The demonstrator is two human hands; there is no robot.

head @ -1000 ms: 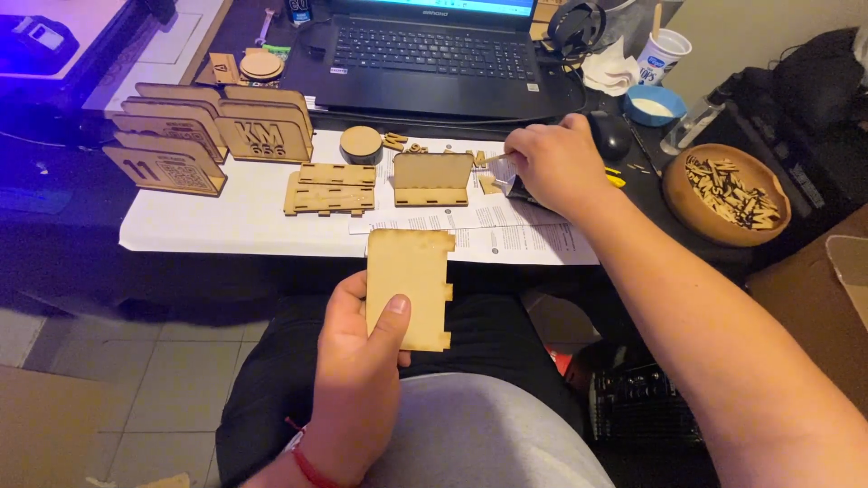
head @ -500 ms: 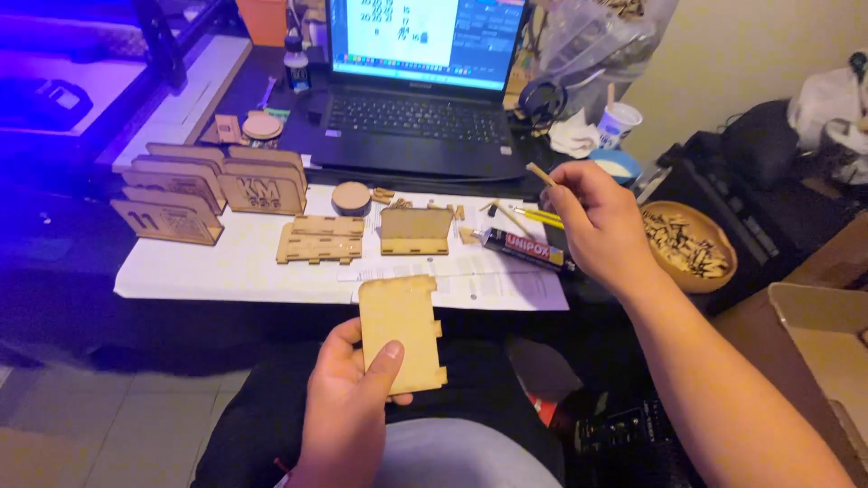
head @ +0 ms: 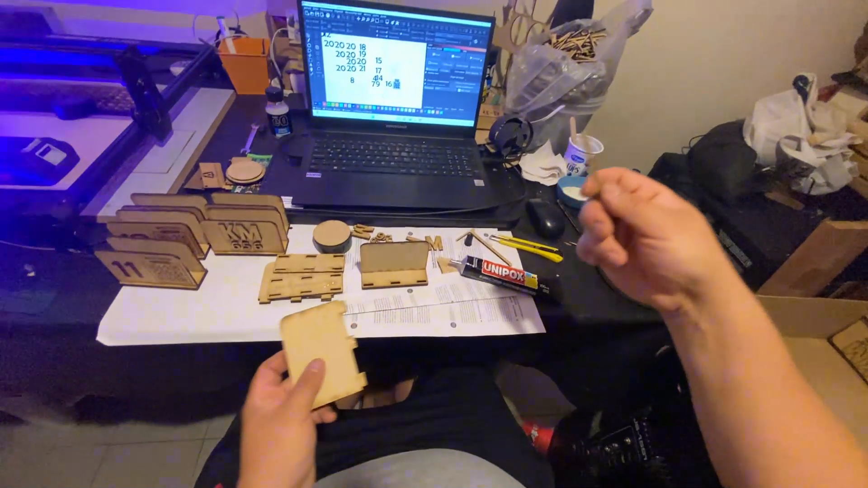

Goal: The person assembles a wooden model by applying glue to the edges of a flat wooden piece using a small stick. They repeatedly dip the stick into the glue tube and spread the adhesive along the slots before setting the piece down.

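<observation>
My left hand [head: 282, 417] is low over my lap, holding a light wooden panel with notched edges [head: 322, 354], thumb on its face. My right hand [head: 644, 237] is raised to the right above the desk edge, fingers curled closed and pinched. I cannot see anything between them. On the white paper sheet [head: 181, 312] lie a flat slotted wooden piece [head: 303, 276], a small upright wooden panel [head: 394, 265], a round wooden disc [head: 332, 235] and a tube of glue [head: 503, 273]. Several wooden plaques [head: 194, 237] stand at the sheet's left.
An open laptop [head: 398, 117] sits behind the sheet, with a mouse [head: 545, 218], a yellow pen [head: 532, 247], a paper cup [head: 584, 154] and a plastic bag of wooden bits [head: 570, 63] to its right. A machine lit blue [head: 81, 108] is at left, a cardboard box [head: 818, 262] at right.
My right hand has lifted off the desk and moved right, closing its fingers. My left hand has tilted the wooden panel and lowered it. The view has tipped up toward the laptop screen.
</observation>
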